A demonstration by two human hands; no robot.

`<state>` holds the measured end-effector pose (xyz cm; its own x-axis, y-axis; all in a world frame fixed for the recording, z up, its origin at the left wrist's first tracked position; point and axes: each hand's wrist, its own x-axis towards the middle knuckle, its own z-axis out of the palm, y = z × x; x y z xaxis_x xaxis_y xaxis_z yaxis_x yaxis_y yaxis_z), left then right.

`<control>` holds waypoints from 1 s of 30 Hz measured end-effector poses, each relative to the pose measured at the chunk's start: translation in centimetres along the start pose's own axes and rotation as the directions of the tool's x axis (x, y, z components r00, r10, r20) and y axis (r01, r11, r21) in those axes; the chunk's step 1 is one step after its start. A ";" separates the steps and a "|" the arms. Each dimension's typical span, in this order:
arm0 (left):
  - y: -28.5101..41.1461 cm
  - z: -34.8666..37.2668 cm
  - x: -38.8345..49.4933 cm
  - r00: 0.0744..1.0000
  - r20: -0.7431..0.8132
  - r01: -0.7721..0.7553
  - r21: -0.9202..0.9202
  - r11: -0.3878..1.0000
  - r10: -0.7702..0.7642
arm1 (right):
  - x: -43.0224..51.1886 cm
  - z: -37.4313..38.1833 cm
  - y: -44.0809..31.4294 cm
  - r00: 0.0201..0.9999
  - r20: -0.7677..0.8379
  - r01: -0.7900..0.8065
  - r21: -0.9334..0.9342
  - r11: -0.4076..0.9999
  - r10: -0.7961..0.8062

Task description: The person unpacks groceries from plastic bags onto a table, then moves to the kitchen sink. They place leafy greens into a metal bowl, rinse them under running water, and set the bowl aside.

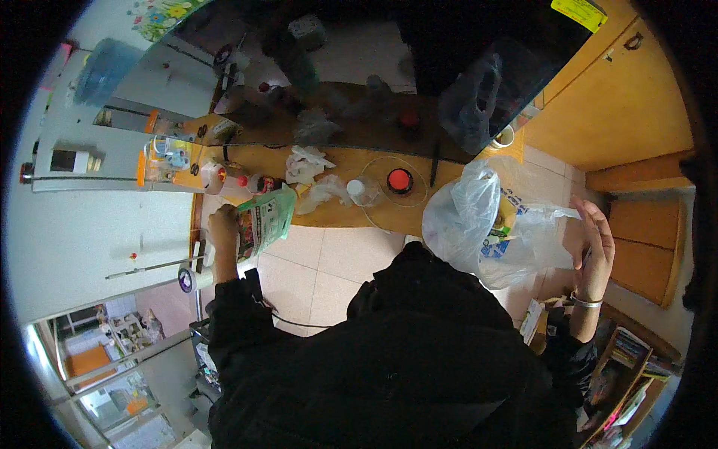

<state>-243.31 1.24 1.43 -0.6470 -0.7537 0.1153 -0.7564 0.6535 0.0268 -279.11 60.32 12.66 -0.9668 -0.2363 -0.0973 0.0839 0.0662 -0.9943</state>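
My left hand [223, 230] grips the edge of a green and white printed food pouch [265, 223], held in front of the wooden table's left part. At the right, my right hand [595, 241] has its fingers spread beside a translucent plastic bag [468, 207]; a stretched strip of the bag reaches the fingers. Whether they pinch it, I cannot tell. Inside the bag, packages with yellow, green and blue print show through the film.
On the wooden table [336, 216] are a red-topped round container [399, 180], crumpled clear plastic [322, 193], white tissue [305, 164] and a red-capped bottle [261, 183]. A large dark glossy screen [359, 106] stands behind. A cup [503, 136] is at the back right.
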 end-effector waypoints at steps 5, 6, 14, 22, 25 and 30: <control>5.1 4.2 5.9 0.989 -0.012 -0.145 0.103 0.984 0.147 | -0.4 0.6 -0.2 0.997 -0.055 -0.047 -0.016 0.999 0.046; 6.6 4.8 6.7 0.990 -0.048 -0.128 0.090 0.988 0.133 | -0.4 0.8 -0.3 0.999 -0.014 -0.029 -0.035 0.999 0.029; 9.7 5.8 10.4 0.977 0.210 -0.086 0.265 0.960 0.030 | -0.8 1.3 -1.2 0.992 0.047 -0.111 -0.050 0.993 0.113; 17.3 -1.3 4.9 0.881 -0.203 -0.452 -0.097 0.887 0.427 | -1.1 -0.6 -1.4 0.994 0.103 0.065 -0.483 0.873 -0.017; 24.9 -6.2 -0.5 0.862 -0.108 -0.493 -0.406 0.769 0.495 | -0.8 -1.1 -1.3 0.991 0.087 0.130 -0.501 0.855 -0.100; 40.2 -7.2 -7.7 0.666 -0.001 -0.440 -0.807 0.393 0.746 | -1.0 -1.6 -0.8 0.987 0.157 0.071 -0.386 0.920 -0.010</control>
<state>-268.01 33.80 8.77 -0.9951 -0.0149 0.0978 0.0652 0.6449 0.7615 -278.59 62.06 13.64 -0.9176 -0.3865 -0.0927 -0.0850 0.4187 -0.9041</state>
